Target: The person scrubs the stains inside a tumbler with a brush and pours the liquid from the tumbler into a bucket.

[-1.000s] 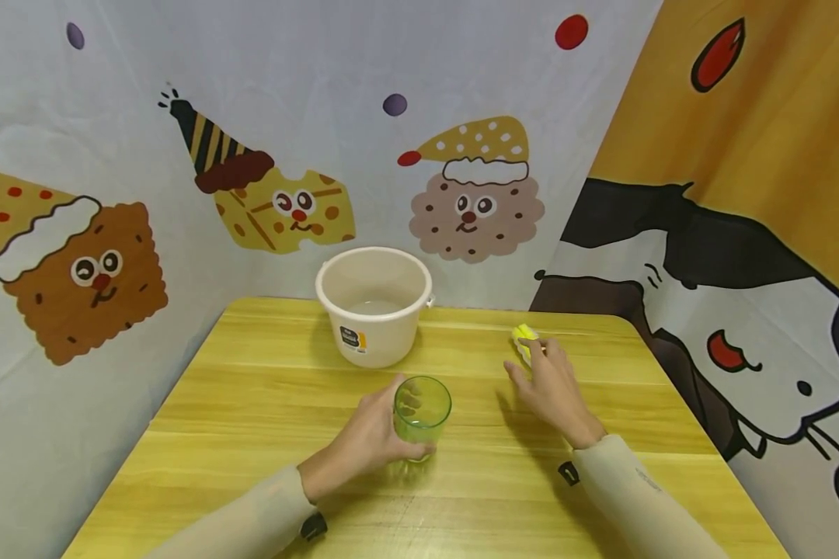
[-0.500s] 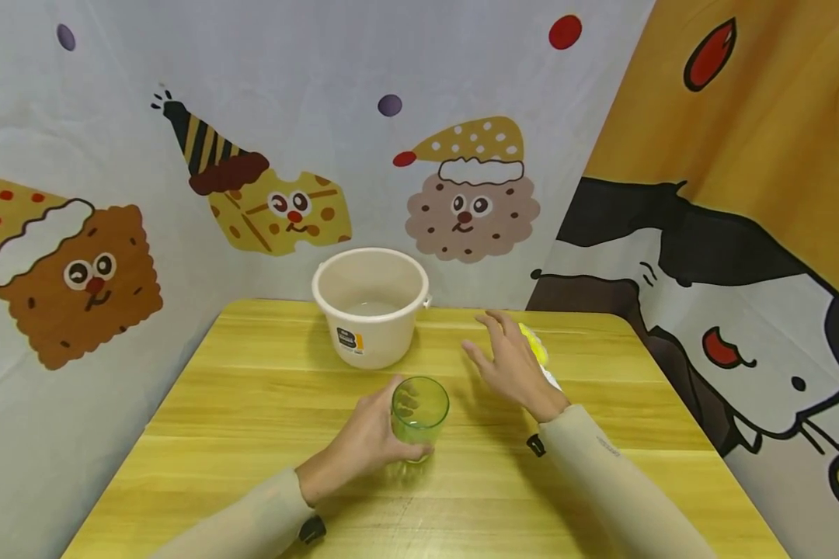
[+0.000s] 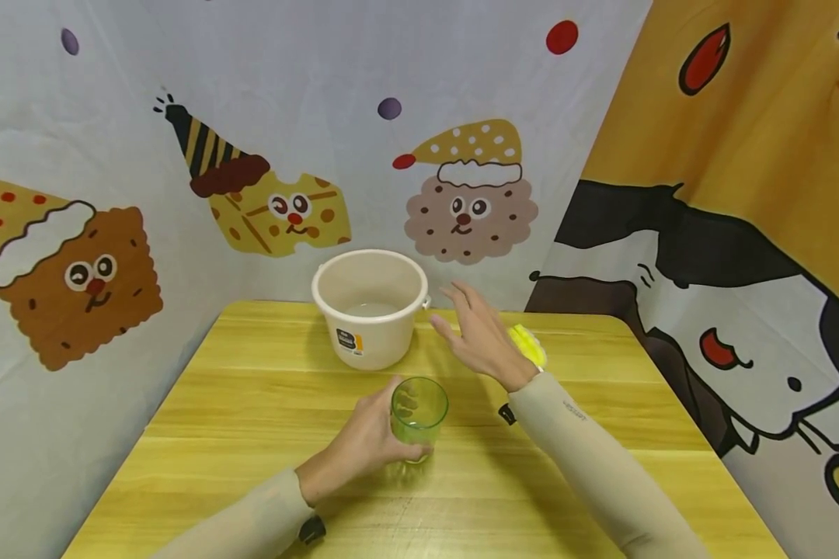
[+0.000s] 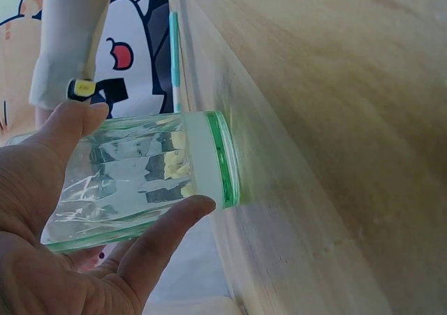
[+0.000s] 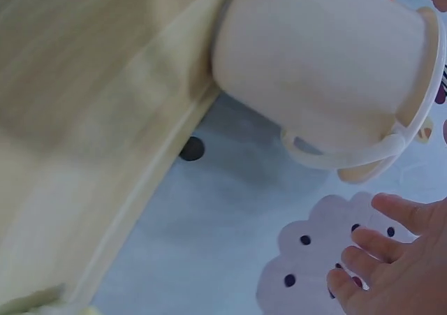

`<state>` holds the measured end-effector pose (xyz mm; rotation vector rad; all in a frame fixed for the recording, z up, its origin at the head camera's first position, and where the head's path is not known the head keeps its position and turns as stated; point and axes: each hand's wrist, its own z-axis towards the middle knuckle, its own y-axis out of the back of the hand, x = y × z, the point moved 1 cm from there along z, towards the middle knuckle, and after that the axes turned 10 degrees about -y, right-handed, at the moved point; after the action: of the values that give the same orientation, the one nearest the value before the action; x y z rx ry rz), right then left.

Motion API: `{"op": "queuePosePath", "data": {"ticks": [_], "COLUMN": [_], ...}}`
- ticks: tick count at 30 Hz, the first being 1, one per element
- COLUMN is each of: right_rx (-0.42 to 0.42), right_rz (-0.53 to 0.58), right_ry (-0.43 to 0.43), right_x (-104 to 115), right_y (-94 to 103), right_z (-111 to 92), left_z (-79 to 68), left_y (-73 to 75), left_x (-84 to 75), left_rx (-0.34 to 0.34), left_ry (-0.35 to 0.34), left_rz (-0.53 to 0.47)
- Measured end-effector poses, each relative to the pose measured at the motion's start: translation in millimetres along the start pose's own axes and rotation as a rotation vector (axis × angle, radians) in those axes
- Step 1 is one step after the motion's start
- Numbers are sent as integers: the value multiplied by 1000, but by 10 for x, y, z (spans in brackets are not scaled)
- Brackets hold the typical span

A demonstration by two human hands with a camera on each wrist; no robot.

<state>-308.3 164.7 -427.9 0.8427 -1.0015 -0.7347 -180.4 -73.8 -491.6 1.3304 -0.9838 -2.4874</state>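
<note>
My left hand point(image 3: 367, 435) grips a clear green-tinted glass point(image 3: 422, 407) round its side, thumb on the near side. The glass stands upright at the table's middle; in the left wrist view its base point(image 4: 225, 160) is at the wood. My right hand point(image 3: 478, 334) is above the table, fingers spread and holding nothing, just right of a cream bucket point(image 3: 370, 341). In the right wrist view, this bucket point(image 5: 314, 63) has its handle point(image 5: 342, 154) hanging beside the rim, apart from my fingers point(image 5: 377, 245). A yellow-and-white object point(image 3: 527, 347) lies behind my right wrist, partly hidden, its kind unclear.
The light wooden table point(image 3: 252, 404) ends at the back against a white cloth point(image 3: 287, 78) printed with cartoon snacks. To the right hangs an orange cloth point(image 3: 776, 132) with a cartoon animal. The bucket is near the table's back edge.
My right hand has moved left and away from the yellow-and-white object, coming up beside the bucket. My left hand stays in place with the glass.
</note>
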Motion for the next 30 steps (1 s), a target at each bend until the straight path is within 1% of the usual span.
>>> {"op": "queuePosePath", "data": {"ticks": [7, 12, 15, 22, 30], "right_rx": [19, 28, 43, 84, 111], "right_rz": [25, 3, -22, -97, -138], "right_ry": [23, 56, 61, 46, 15], "right_x": [147, 213, 245, 338, 438], "right_y": [-41, -51, -57, -90, -108], "right_z": [173, 291, 358, 501, 637], "left_z": [-7, -4, 2, -1, -7], "left_y": [-4, -8, -12, -12, -18], "left_x": [3, 3, -1, -3, -14], "left_rx": [1, -1, 2, 1, -2], "left_ry": [2, 1, -3, -14, -17], "left_rz": [-15, -8, 1, 8, 11]}}
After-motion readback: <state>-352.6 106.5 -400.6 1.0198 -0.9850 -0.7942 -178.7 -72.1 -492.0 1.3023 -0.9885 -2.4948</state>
